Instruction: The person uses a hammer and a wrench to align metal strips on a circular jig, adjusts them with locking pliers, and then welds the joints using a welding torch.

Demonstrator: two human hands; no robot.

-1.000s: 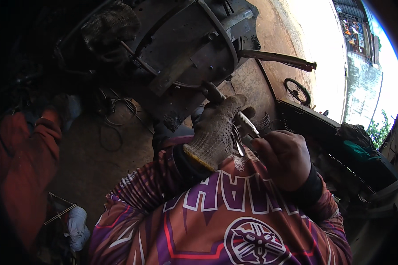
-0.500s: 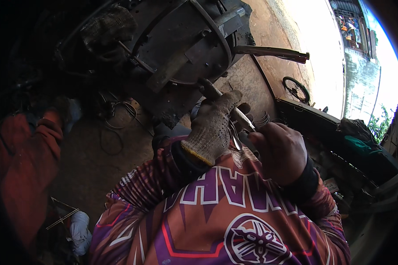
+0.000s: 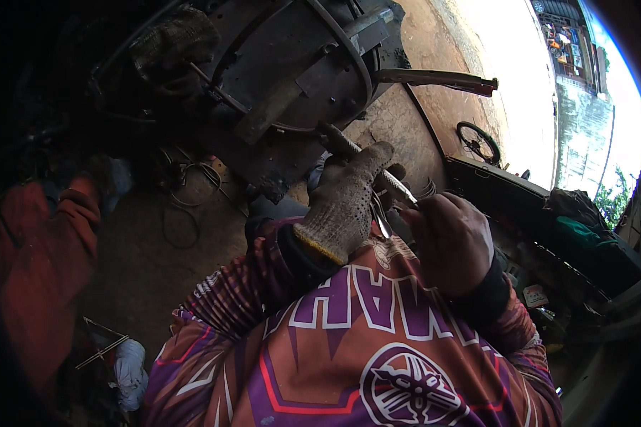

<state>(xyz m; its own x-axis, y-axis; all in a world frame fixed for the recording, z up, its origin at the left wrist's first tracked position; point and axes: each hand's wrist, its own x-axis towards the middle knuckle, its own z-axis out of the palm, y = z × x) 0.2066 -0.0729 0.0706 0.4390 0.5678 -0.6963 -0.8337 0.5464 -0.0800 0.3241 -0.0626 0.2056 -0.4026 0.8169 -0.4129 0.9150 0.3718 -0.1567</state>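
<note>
In front of my chest, my left hand (image 3: 340,206), in a dotted knit glove with a yellow cuff edge, is closed round a light, ridged rod-like tool (image 3: 399,188). The tool's dark end sticks out beyond the glove toward the metalwork, and its other end slants down to my right. Below the glove hangs a shiny narrow metal piece (image 3: 383,223); how it joins the tool is hidden. My bare right hand (image 3: 452,242) is closed at the tool's right end, its fingertips partly hidden, so what it pinches cannot be made out. Thin curved wires (image 3: 427,188) show just behind it.
Ahead lies a dark metal plate (image 3: 263,167) with a curved metal hoop (image 3: 367,78) and a flat bar (image 3: 271,114) across it. A knit-gloved hand (image 3: 174,46) shows at upper left. Another person's orange clothing (image 3: 39,263) is at left. A wheel (image 3: 477,142) lies farther right.
My right hand has shifted slightly, and the tool has tilted a little within my left hand's grip. The surroundings look the same.
</note>
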